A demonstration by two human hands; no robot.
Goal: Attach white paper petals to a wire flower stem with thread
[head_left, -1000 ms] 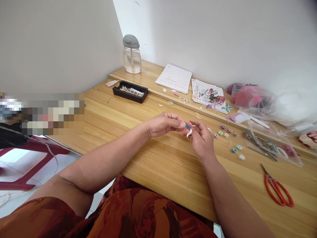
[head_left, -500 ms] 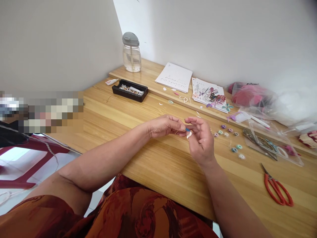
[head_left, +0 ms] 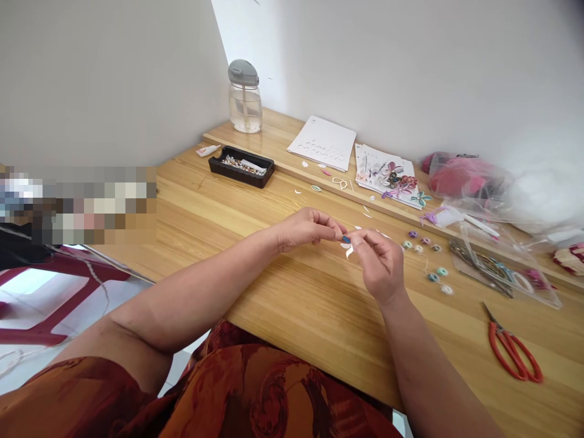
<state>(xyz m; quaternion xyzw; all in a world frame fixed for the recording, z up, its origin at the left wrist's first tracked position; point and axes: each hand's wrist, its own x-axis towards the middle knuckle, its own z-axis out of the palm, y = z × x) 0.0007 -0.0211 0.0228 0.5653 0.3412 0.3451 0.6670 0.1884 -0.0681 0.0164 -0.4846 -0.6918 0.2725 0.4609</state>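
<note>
Above the wooden table, my left hand (head_left: 310,230) pinches a small blue piece (head_left: 347,239) at its left end, thumb against fingers. My right hand (head_left: 382,260) is closed with thumb and forefinger at the right end of the same piece. Just below it, a thin white curved piece (head_left: 350,251) shows between the hands; whether it is joined to the blue one I cannot tell. To the right of my right hand lie several small spools of coloured thread (head_left: 432,277).
Red-handled scissors (head_left: 513,353) lie at the right. Behind are a black tray of beads (head_left: 241,176), a water bottle (head_left: 245,103), white sheets (head_left: 323,143), wire flowers (head_left: 401,179) and a clear bag of tools (head_left: 483,267). A raised ledge (head_left: 283,167) runs along the back.
My right hand's raised, spread fingers have come down and closed at the blue piece. The hand has shifted slightly right, and the white curved piece hangs a little lower.
</note>
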